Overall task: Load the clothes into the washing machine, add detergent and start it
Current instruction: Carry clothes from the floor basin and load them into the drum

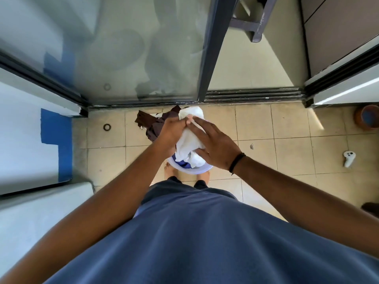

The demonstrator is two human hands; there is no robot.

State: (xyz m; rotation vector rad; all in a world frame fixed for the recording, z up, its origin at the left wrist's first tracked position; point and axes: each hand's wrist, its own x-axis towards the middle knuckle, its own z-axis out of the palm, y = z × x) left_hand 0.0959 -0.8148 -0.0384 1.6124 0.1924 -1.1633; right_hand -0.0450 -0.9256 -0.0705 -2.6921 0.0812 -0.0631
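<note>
Clothes held over the basin, mid-frame

Clothes (189, 138) sit piled in a pale round basin (184, 170) at the centre of the frame, above the tiled floor (287, 140). A white cloth lies on top, brown fabric (151, 124) spills toward the upper left, and something blue shows at the near rim. The left hand (173, 130) grips the white cloth, fingers curled into it. The right hand (215, 144) rests on the pile with fingers spread flat. A sliding glass door (133, 48) fills the upper frame.
</note>
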